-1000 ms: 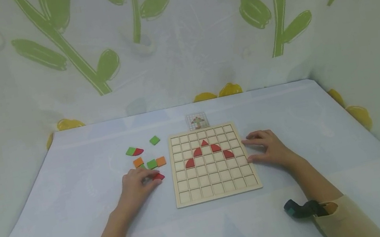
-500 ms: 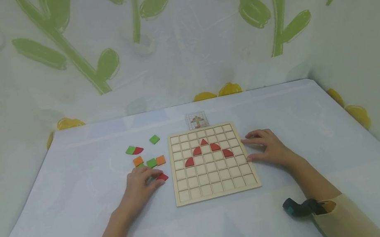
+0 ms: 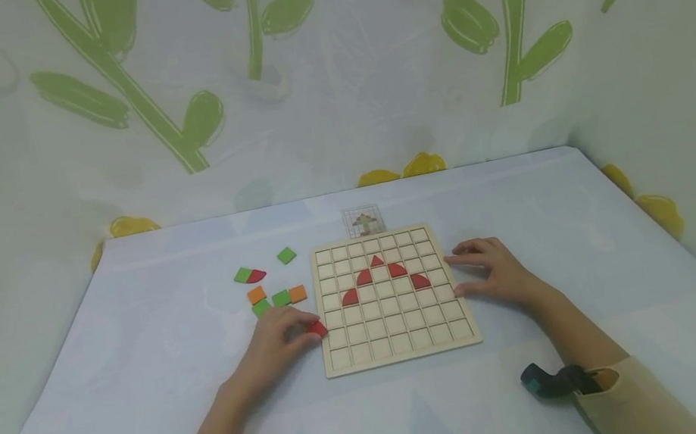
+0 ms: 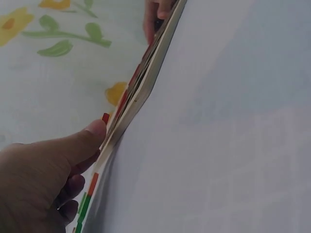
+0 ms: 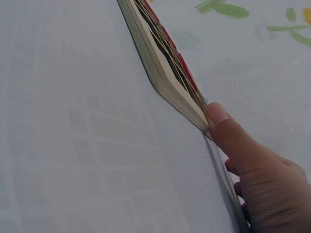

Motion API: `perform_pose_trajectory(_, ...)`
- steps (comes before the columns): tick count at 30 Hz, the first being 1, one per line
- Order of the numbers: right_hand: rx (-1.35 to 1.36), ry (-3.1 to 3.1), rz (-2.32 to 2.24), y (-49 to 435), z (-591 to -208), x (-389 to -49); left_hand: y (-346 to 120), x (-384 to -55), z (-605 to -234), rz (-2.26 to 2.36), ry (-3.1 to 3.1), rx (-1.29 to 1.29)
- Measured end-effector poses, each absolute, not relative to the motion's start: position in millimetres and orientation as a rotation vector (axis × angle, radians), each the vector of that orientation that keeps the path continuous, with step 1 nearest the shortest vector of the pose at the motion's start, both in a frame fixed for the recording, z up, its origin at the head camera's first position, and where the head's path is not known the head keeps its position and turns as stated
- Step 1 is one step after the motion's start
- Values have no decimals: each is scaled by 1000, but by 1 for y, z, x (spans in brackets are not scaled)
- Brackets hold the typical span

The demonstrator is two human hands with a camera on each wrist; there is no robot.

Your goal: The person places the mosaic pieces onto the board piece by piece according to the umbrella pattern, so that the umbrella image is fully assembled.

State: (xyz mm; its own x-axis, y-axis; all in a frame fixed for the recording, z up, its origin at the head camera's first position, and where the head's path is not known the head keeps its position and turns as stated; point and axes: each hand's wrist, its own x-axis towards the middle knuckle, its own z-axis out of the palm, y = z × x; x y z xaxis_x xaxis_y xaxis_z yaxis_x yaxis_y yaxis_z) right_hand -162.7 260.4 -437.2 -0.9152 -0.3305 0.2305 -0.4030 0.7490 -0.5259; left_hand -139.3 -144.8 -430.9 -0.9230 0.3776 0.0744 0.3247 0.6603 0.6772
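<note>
My left hand (image 3: 279, 343) pinches a red tile (image 3: 318, 329) with a rounded edge between thumb and fingers, at the left edge of a wooden grid board (image 3: 380, 350). In the left wrist view the red tile (image 4: 105, 117) pokes out past the thumb. Several red pieces lie in the board's squares: a triangle (image 3: 375, 261) at the top and quarter circles stepping down on both sides. At the board's right edge, my right hand (image 3: 492, 273) rests with thumb and fingers spread apart; its thumb (image 5: 218, 116) touches the rim in the right wrist view.
Left of the board lie loose tiles: a lone green square (image 3: 286, 256), a green tile (image 3: 242, 274) against a red one (image 3: 256, 275), and orange (image 3: 256, 294) and green squares (image 3: 282, 299) nearer the hand. A small pattern card (image 3: 363, 221) lies behind the board.
My left hand has carried the red tile rightward from the table to the board's left edge, uncovering a green tile behind it. The right hand keeps its place.
</note>
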Motion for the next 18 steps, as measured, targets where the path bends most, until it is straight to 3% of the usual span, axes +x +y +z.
perform_pose_trajectory(18, 575, -2842, 894, 261, -438, -163, -117, -130, -424, 1098, 2673, 807)
